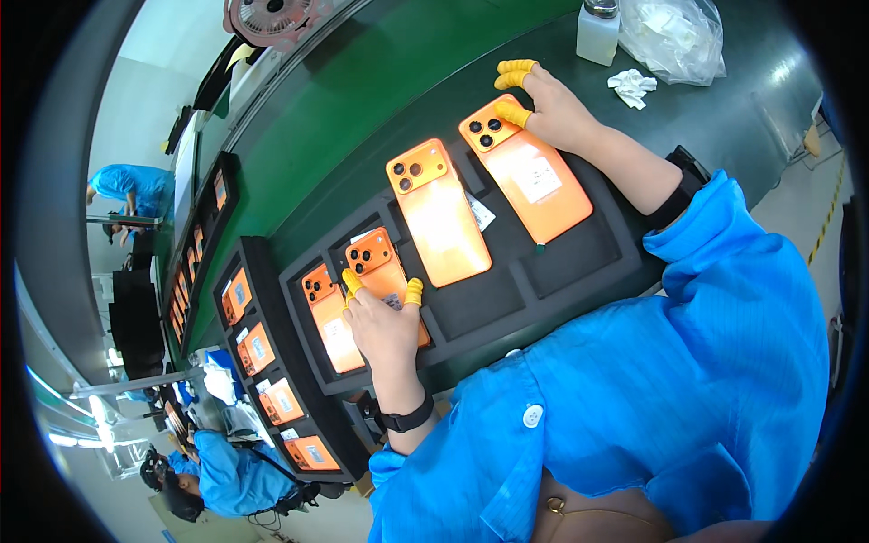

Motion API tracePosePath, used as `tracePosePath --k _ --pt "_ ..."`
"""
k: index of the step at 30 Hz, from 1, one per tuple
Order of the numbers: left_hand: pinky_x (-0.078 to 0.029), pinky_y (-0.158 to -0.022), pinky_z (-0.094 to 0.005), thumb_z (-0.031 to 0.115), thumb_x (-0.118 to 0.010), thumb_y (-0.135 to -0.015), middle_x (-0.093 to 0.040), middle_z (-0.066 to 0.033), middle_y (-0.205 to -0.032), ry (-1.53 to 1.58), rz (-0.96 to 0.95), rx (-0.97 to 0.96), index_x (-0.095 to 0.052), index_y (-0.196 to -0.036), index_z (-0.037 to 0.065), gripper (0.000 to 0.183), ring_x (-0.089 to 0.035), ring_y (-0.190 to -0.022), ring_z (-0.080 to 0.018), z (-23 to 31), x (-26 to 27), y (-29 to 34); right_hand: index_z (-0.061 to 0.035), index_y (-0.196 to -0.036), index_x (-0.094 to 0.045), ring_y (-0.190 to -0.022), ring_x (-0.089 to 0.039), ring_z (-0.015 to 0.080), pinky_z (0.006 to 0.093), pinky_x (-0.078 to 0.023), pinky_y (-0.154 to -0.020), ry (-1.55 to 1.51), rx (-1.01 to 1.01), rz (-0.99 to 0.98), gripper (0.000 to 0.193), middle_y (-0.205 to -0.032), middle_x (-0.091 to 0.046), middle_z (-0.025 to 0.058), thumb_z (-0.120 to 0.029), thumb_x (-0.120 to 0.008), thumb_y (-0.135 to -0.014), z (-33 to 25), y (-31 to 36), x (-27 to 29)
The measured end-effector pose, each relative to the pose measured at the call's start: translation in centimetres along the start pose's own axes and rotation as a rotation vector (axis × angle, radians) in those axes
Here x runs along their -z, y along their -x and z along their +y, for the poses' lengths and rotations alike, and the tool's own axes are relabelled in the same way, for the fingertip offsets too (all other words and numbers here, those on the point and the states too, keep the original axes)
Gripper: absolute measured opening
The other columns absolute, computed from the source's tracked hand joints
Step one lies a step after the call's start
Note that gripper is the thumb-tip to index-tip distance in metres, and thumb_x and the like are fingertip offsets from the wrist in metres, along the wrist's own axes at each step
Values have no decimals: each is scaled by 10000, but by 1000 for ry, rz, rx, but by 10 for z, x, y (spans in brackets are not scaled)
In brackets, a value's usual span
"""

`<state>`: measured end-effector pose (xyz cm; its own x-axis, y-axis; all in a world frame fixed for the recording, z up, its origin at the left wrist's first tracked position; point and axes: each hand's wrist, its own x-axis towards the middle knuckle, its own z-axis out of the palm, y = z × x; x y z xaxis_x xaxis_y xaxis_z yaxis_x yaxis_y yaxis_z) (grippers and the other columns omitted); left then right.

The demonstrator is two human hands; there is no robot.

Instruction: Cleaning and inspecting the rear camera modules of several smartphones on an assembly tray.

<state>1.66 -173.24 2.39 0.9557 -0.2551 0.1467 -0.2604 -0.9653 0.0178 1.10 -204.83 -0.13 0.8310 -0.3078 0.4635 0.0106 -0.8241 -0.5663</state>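
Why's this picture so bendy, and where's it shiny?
In the head view, the fisheye lens bends straight edges around the green tabletop and leaves black corners; in the head view, white glare brightens the orange phone between the left hand and right hand.

The left hand (385, 333) covers much of the phone (370, 251) beneath it, its grip partly hidden. The right hand (554, 110) hides a corner of the rightmost phone (528, 195), whose label (540, 180) is too small to read. Glare blanks the neighbouring phone (442, 222). The top edge cuts off the pink fan (272, 11) and plastic bag (674, 45).
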Motion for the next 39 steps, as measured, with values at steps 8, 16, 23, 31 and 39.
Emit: tracePosePath --k 8,16,23,31,39 --pt "-378 -750 -454 286 -740 -604 -466 -248 -821 264 344 -31 -436 -894 -100 570 -446 -808 -393 -7 1 -22 -27 -990 -540 -998 -470 288 347 -384 -847 1 -1 -23 297 -1067 -493 135 -239 -569 -784 5 -1 -4" --pt "-368 -829 -438 354 -657 -698 -465 -264 -1008 166 365 -7 -399 -1120 -100 671 -419 -968 -391 -19 9 -31 -20 -1049 -492 -1027 -458 285 327 -370 -867 -2 -52 -85 332 -1084 -492 133 -208 -570 -787 1 0 0" --pt "-399 -822 -440 305 -572 -765 -466 -253 -1033 -123 -20 229 -454 -1037 -82 487 -428 -991 -388 -93 -3 4 -29 -1050 -516 -979 -486 294 353 -389 -839 76 61 -4 378 -1042 -506 142 -291 -568 -782 0 1 1" --pt "-442 -751 -423 395 -649 -686 -544 -236 -900 -117 -125 244 -459 -954 -71 570 -531 -877 -381 -80 15 -14 -17 -1017 -531 -959 -490 292 358 -390 -829 33 41 -26 348 -998 -525 137 -264 -576 -776 2 2 1" --pt "-455 -725 -407 417 -645 -686 -580 -243 -841 -40 11 366 -430 -1032 -82 644 -571 -807 -376 -87 24 -13 -29 -1022 -531 -959 -490 298 361 -392 -832 59 18 -21 345 -1017 -518 139 -258 -580 -769 1 1 -1"
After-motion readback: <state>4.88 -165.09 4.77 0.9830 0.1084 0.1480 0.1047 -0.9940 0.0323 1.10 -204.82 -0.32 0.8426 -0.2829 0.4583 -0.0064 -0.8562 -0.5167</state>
